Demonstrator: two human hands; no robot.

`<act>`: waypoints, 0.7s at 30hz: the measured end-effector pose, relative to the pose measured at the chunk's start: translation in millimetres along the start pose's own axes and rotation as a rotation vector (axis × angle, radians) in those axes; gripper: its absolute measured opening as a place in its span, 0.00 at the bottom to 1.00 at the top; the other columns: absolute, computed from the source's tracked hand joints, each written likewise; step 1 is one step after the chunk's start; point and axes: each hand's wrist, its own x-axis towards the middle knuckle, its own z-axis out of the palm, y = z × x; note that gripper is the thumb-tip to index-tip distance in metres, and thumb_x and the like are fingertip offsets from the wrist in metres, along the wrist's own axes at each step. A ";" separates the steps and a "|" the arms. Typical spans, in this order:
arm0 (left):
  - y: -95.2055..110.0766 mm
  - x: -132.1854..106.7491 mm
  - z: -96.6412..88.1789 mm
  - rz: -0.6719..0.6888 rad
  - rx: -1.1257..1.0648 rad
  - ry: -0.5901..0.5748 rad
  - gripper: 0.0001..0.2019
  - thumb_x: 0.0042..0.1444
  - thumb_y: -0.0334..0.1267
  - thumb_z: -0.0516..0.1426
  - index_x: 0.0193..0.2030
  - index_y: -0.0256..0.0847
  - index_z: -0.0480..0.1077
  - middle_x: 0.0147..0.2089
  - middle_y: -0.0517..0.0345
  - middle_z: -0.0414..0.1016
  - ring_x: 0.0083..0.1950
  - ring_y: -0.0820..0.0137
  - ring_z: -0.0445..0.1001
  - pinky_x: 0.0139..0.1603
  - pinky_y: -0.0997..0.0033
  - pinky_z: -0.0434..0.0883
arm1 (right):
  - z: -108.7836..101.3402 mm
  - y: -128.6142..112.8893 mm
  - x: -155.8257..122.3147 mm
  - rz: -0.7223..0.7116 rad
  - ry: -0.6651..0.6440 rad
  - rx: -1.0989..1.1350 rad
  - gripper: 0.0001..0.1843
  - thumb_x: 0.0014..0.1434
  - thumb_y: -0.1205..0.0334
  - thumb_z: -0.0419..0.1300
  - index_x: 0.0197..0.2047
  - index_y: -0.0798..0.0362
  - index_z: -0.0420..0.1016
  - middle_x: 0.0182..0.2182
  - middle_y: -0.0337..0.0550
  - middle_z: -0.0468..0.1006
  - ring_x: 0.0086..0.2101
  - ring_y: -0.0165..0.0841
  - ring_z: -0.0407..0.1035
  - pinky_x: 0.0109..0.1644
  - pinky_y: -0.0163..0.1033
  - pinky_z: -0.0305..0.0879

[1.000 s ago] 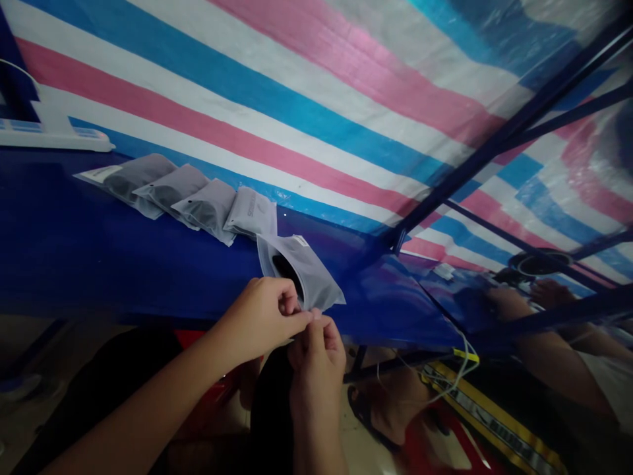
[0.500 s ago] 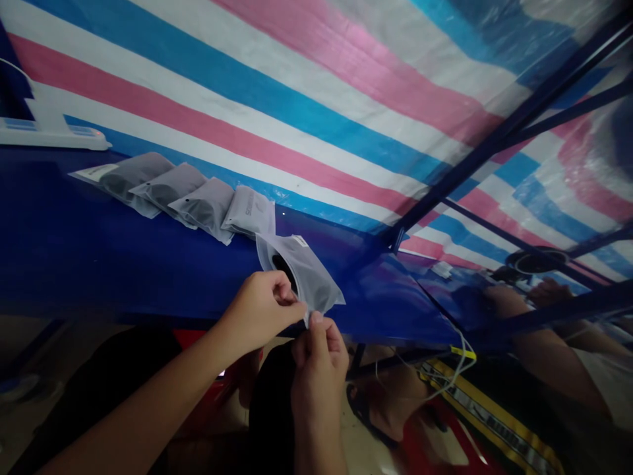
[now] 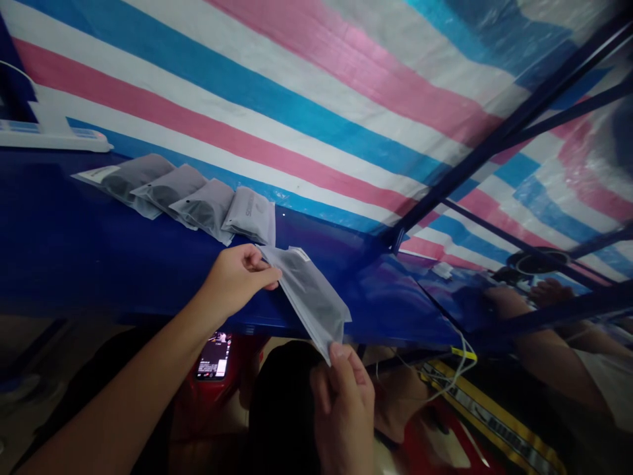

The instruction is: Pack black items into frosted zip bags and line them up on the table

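Between my two hands stretches a frosted zip bag [image 3: 311, 287] with something dark inside and a small white label at its far edge. My left hand [image 3: 244, 277] pinches the bag's zip edge near its left end. With thumb and fingers, my right hand [image 3: 346, 389] grips the near corner, which hangs past the table's front edge. The zip edge runs in a straight line from one hand to the other. Left of it, a filled frosted bag with printed lettering [image 3: 251, 214] ends an overlapping row of similar bags [image 3: 171, 191] on the blue table [image 3: 123, 264].
A white power strip [image 3: 74, 138] stands at the table's back left. Behind hangs striped plastic sheeting [image 3: 277, 132], with a dark metal frame [image 3: 445, 188] on the right. A lit phone [image 3: 215, 356] lies on a red stool below. Another person's arm [image 3: 539, 349] is at the right.
My hands have moved apart, the left one up and left, the right one down and right. The bag's mouth, gaping before, is now flat and drawn straight. The phone has come into view.
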 end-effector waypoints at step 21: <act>5.8 4.6 -19.8 0.002 0.031 0.012 0.12 0.50 0.37 0.64 0.29 0.39 0.63 0.25 0.61 0.75 0.28 0.68 0.80 0.32 0.71 0.78 | -14.1 -16.0 18.5 -0.003 0.070 -0.062 0.24 0.56 0.45 0.66 0.25 0.53 0.62 0.18 0.31 0.61 0.16 0.22 0.54 0.18 0.29 0.49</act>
